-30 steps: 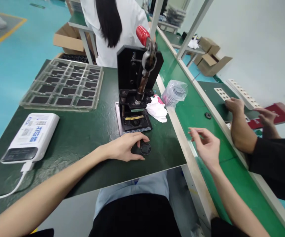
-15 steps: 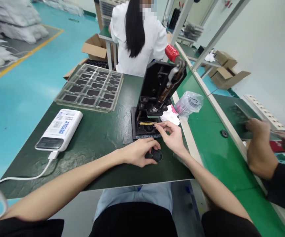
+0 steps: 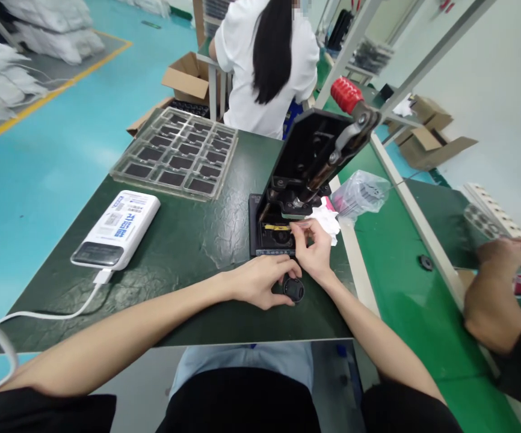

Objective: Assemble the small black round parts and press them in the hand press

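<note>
My left hand (image 3: 265,281) rests near the table's front edge, its thumb and fingers closed round a small round black part (image 3: 293,289). My right hand (image 3: 313,248) reaches to the base of a black hand press (image 3: 308,156) with a red grip. Its thumb and index finger pinch together at the right side of the press bed; what lies between them is too small to make out. On the bed a yellow strip (image 3: 277,228) lies behind a dark round recess (image 3: 282,237). The press lever is raised.
A clear tray (image 3: 163,183) with dark pads and a white power bank (image 3: 115,231) lie to the left. Right of the press are white tissue (image 3: 328,221) and a plastic bag (image 3: 360,193). Another round black part (image 3: 425,263) lies on the green surface. Two co-workers are nearby.
The view has shifted, so the press and table items sit differently in it. Both my hands keep nearly the same places and grips. The co-worker's hands at right have moved closer together.
</note>
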`<state>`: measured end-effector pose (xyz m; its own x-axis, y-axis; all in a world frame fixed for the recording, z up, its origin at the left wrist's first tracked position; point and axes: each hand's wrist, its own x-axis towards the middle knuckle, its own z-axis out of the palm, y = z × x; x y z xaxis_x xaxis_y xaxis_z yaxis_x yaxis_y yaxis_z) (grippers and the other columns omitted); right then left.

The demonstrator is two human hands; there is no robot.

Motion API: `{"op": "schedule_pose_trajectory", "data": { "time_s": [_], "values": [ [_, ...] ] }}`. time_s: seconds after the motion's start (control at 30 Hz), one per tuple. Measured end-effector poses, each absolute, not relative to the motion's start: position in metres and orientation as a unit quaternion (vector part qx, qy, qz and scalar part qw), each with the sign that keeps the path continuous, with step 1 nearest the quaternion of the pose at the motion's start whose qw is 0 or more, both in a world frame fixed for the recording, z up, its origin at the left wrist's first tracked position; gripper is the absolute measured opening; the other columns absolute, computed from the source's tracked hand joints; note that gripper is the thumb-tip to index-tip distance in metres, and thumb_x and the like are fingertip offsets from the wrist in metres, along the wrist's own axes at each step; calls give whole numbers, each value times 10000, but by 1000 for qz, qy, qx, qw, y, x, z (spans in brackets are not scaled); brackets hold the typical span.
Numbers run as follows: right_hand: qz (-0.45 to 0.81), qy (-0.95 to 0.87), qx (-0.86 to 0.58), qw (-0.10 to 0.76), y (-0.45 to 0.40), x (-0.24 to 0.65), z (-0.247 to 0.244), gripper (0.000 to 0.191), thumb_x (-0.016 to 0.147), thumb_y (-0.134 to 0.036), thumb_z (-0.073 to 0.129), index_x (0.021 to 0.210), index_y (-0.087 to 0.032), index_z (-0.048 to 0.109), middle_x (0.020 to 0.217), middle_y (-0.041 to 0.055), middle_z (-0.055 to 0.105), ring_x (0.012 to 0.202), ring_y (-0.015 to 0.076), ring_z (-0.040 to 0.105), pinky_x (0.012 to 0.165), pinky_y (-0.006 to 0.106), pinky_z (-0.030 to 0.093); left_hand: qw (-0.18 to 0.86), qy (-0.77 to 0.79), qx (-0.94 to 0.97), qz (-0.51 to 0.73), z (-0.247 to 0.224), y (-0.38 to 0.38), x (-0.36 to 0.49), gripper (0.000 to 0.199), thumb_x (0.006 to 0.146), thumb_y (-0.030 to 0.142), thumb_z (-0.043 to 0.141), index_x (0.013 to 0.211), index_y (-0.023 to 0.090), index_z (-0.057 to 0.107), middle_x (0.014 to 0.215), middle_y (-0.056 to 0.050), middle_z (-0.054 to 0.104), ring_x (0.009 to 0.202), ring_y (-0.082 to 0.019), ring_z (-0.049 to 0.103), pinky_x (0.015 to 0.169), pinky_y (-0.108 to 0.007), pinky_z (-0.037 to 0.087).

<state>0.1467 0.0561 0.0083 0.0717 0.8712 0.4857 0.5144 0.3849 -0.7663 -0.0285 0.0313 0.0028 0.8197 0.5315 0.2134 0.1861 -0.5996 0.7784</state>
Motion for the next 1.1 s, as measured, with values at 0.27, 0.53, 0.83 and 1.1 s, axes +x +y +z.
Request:
{"op": "schedule_pose_trajectory", "data": {
  "time_s": [0.27,0.53,0.83,1.1],
  "values": [
    [304,-609,-562,469,-12,175,33,260,952,-411,678,809,-196,644,776,32,688,677,146,637,597,236,511,400,261,851,217,6,22,-28,573,752,320,909,1183,208,548,1052,-34,696,796,-187,680,721,-294,513],
    [307,-618,-595,412,-53,182,15,229,984,-362,633,852,-187,700,729,26,666,561,122,535,523,241,452,416,291,834,215,8,15,-26,588,779,302,889,1208,235,492,1087,-31,717,852,-211,708,734,-312,531],
    [298,-648,-584,388,-52,181,14,149,994,-274,622,889,-194,691,751,0,643,544,101,498,506,232,425,399,289,843,214,11,12,-27,564,813,292,866,1214,233,475,1097,-39,706,931,-240,708,749,-320,513],
    [228,-712,-558,360,-53,176,17,146,1013,-200,551,876,-206,603,784,18,640,558,111,500,526,257,403,409,286,836,228,11,10,-26,555,800,226,858,1206,224,479,1063,-34,698,932,-234,707,771,-316,513]
  ]
}}
